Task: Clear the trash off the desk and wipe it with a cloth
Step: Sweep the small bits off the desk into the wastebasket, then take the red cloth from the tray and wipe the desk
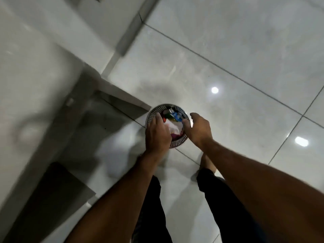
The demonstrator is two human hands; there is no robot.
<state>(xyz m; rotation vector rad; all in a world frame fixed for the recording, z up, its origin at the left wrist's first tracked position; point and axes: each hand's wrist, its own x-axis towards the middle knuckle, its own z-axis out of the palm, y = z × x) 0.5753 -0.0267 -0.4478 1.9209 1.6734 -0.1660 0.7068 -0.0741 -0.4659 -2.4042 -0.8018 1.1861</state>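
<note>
A round bin with a slotted metal rim point(158, 109) stands on the tiled floor beside the desk's corner. Inside lies crumpled trash: white paper point(172, 126), a blue wrapper point(176, 116), and red and green scraps. My left hand point(157, 133) hovers over the bin's left rim with its fingers curled down against the white paper; whether it grips the paper is hidden. My right hand point(199, 130) is over the right rim, thumb spread, fingertips touching the trash and holding nothing.
The white desk point(26, 67) fills the left side, blurred by motion, with its grey leg point(122, 102) next to the bin. A dark flat shape point(52, 190) lies under the desk. My legs in black trousers and a bare foot point(208, 163) stand behind the bin.
</note>
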